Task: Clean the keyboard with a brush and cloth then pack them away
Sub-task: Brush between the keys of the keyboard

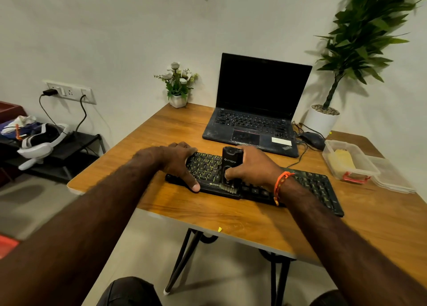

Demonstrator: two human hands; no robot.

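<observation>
Wooden table (175,130) stands against a pale wall and carries all the work items. Its right side runs out of the picture, and only part of its black legs shows beneath the top.

Black keyboard (307,185) lies across the near part of the table. Both hands cover its left half, so only some keys there can be made out, and the lettering on its front edge is partly hidden.

Left hand (179,163) rests palm down on the left end of the keyboard, fingers spread apart, thumb pressed to the front edge. It grips nothing.

Right hand (253,167) is clamped around the black brush (231,161), held upright. Pale bristles touch the keyboard's front rows. Fingers hide the lower body of the brush; the printed name on it is only partly legible. An orange thread (280,184) circles the right wrist.

Behind the keyboard sits an open laptop (254,120) with a dark screen. A mouse (312,139) lies just right of it, its cable half hidden. A clear plastic box (346,160) near the right edge holds something yellow, possibly the cloth; this cannot be confirmed. Its lid (392,176) lies beside it.

A small flower pot (178,88) stands at the far corner.
</observation>
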